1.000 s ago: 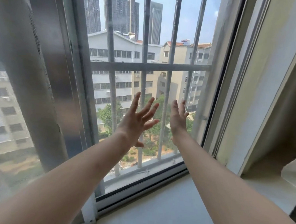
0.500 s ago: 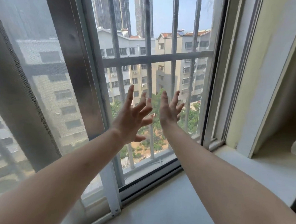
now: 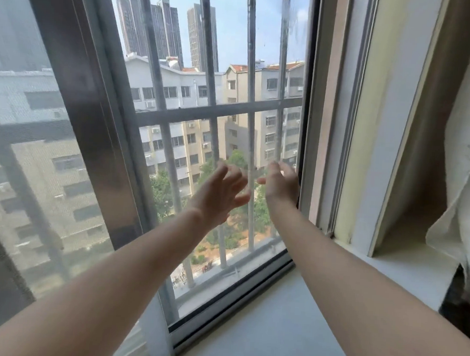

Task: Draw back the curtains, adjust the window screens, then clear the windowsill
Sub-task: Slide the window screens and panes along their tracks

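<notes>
My left hand (image 3: 219, 194) and my right hand (image 3: 280, 186) are raised side by side against the sliding window screen (image 3: 230, 139), fingers spread and holding nothing. The right hand sits next to the window's right frame (image 3: 311, 155). The left hand is a little to its left, palm turned towards the pane. A dark upright sash frame (image 3: 75, 107) stands at the left, with hazy mesh (image 3: 28, 165) beyond it. A pale curtain (image 3: 465, 170) hangs drawn back at the far right. The light windowsill (image 3: 273, 334) runs below my forearms.
Grey metal security bars (image 3: 251, 77) stand outside the glass, with buildings and trees beyond. The bottom track (image 3: 237, 296) runs along the sill's far edge. A dark object (image 3: 460, 304) sits under the curtain's lower corner at the right.
Both hands have moved right across the window, and the right hand has reached the right frame. My view has turned right, so more of the curtain shows.
</notes>
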### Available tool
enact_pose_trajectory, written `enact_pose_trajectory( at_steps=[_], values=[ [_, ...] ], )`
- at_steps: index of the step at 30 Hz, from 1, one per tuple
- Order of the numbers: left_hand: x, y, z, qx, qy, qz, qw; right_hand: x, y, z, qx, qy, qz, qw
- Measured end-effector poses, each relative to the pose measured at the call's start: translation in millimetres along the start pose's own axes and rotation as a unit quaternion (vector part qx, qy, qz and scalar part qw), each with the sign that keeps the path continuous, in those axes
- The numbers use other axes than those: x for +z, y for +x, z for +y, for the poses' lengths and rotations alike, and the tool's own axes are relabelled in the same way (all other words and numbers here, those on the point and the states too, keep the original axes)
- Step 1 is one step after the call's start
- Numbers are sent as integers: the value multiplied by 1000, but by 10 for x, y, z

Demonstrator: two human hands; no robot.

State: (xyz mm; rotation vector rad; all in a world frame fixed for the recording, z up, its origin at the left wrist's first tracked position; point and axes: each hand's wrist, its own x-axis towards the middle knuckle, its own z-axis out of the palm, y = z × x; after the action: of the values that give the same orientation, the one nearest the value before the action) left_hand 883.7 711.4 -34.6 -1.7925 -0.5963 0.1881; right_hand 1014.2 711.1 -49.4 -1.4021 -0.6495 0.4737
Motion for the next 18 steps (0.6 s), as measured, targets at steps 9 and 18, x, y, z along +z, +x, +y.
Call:
enact_pose_trajectory(
  at_steps=[9, 18],
  values=[
    [-100, 796, 140, -15, -28, -18, 999, -385, 1044, -142, -44, -44, 94, 994],
    [-83, 954, 247, -47, 10, -35, 998, -371, 1479, -190, 28, 66, -28, 997]
  ],
)
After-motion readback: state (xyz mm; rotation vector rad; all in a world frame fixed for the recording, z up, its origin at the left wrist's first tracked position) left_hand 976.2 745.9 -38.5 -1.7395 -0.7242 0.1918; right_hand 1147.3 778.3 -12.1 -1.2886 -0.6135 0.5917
